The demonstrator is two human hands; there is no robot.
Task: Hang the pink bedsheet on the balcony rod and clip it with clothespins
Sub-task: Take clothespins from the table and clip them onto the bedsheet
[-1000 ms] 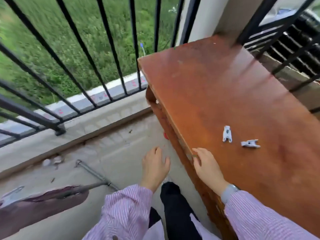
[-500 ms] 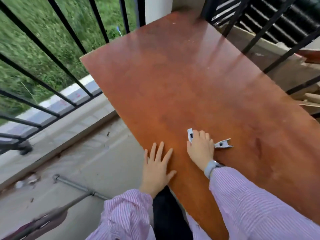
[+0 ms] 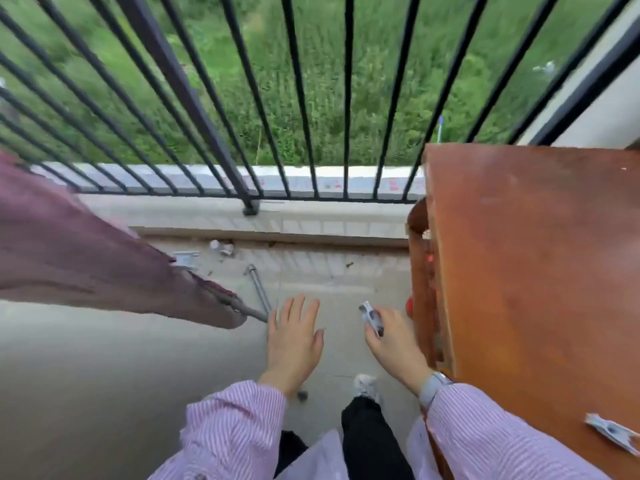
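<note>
From the head view, the dusty-pink cloth bedsheet (image 3: 69, 258) is already draped over the thin grey metal balcony rod (image 3: 242, 308), filling the 9 o'clock side of the scene. One small white plastic clothespin (image 3: 185, 259) seems to sit on its upper edge near the sheet's right end, though blur makes that hard to confirm. So the hanging looks done and the clipping, by my reckoning, is only partly through.

The right hand (image 3: 394, 344) pinches a second white clothespin (image 3: 371, 318) between thumb and fingers (image 3: 372, 336), held over the floor at about 5 o'clock from the sheet's free corner. The left hand (image 3: 294, 341) is spread flat, released, grasping nothing, just beside the bare end of the rod. A third white clothespin (image 3: 613, 433) lies on the reddish-brown wooden tabletop (image 3: 536, 271) at 4 o'clock, well apart from the sheet.

Around them: black iron railing bars (image 3: 301, 98) at 12 o'clock with grass beyond, a short grey pipe piece (image 3: 258, 289) and small debris on the concrete floor (image 3: 104, 375). Nothing solid stands between the held clothespin and the sheet; the tabletop crowds the right side.
</note>
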